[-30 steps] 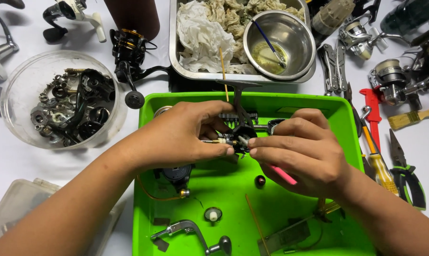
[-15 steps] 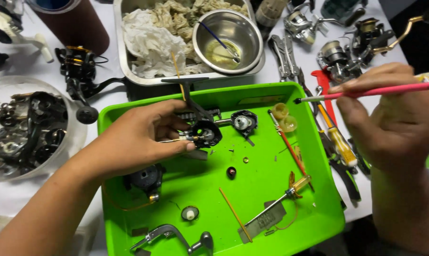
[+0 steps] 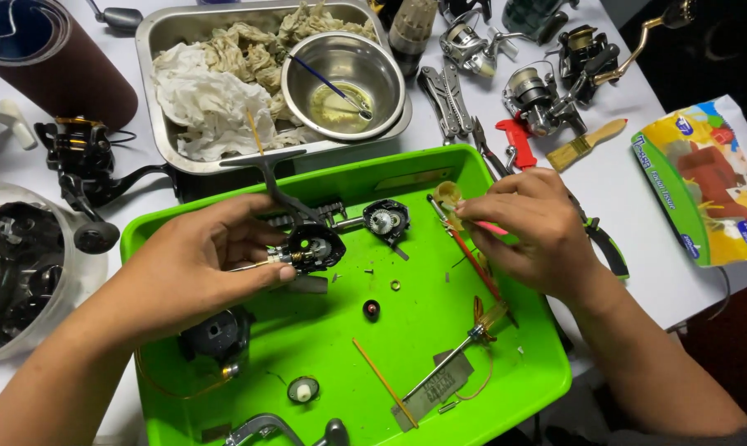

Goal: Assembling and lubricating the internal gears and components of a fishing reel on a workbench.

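green tray (image 3: 505,388) holds reel parts (image 3: 386,221)

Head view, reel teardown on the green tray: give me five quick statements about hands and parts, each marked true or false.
1. The left hand holds a black reel body over the green tray. True.
2. The right hand is empty. False: its fingers pinch a thin pink-handled tool.
3. The steel bowl sits inside the metal pan with the crumpled rags. True.
4. The small paintbrush lies in the green tray. False: it lies on the white table, right of the tray.
5. Both hands grip the reel body. False: only the left does.
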